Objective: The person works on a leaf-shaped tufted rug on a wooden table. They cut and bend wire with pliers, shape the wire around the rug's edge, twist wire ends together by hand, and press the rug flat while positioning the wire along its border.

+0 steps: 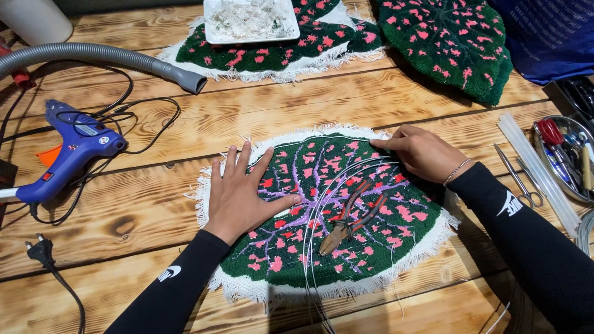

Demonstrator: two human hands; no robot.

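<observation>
The round tufted rug of dark green pile with pink flecks, purple veins and a frayed white fringe (pixel 371 247) lies flat on the scorched wooden plank table (pixel 260 111). The left hand (pixel 238 195) rests palm down on the rug's left edge, 5 fingers spread wide, gripping nothing. The right hand (pixel 421 151) presses on the rug's upper right edge, fingers curled loosely with the tips on the pile; whether they pinch anything cannot be told. Between the hands, on the rug's centre, lie red-handled pliers (pixel 349 219) across a loop of thin grey wire (pixel 315 222). Left of the rug sits a blue glue gun (pixel 71 154) (cable trailing). Above the rug a white square tray of white scraps (pixel 250 18) stands on another green rug (pixel 322 43). No labels are legible.
</observation>
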